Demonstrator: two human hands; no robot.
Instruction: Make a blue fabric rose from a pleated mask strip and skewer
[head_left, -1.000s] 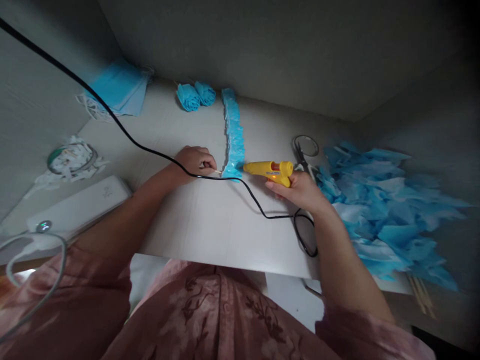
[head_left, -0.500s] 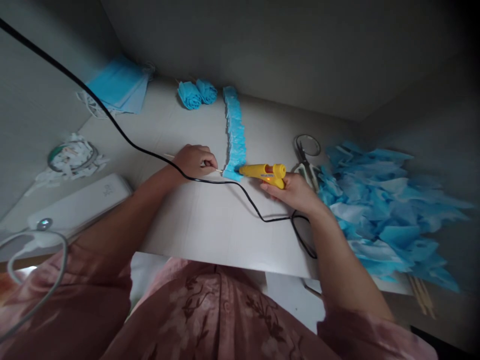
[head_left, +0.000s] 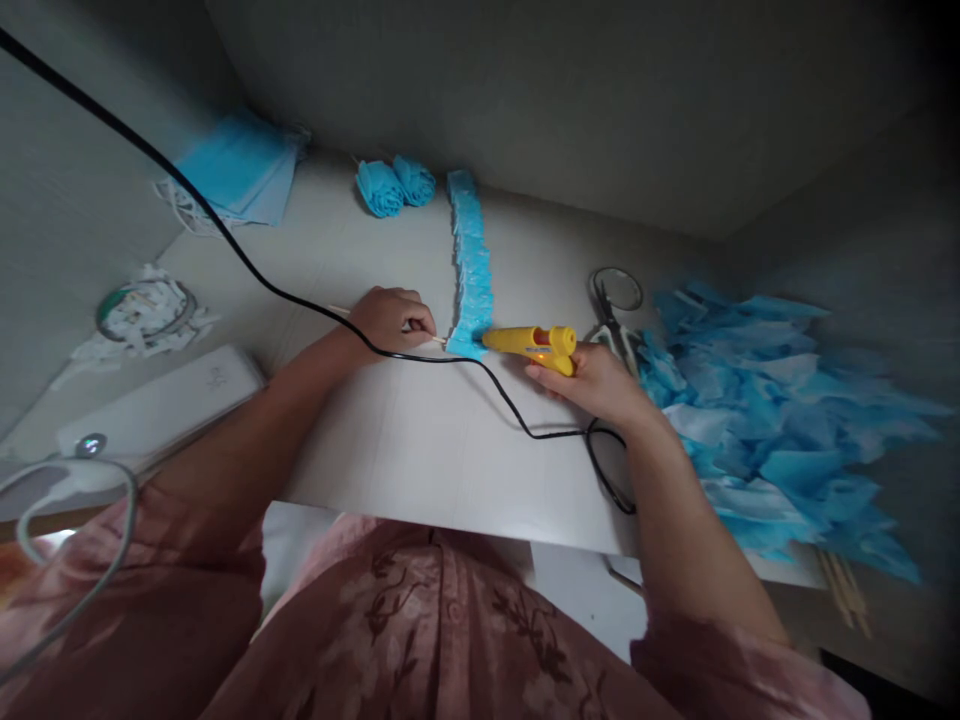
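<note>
My left hand is closed around a thin wooden stick, whose tip comes out at the near end of a pleated blue fabric strip. The strip runs from there toward the back of the table. In my right hand is a yellow glue gun, with an orange light glowing on its side. Its nozzle points left and is at the strip's near end; whether it touches I cannot tell. A black cord crosses the table in front of my left hand.
Two blue fabric roses lie at the back, with face masks to their left. Scissors and a heap of blue fabric pieces lie on the right. On the left are a white box-like device and a roll amid white scraps.
The glue gun and my right hand have shifted very slightly to the right. My left hand, the stick and the strip have hardly moved.
</note>
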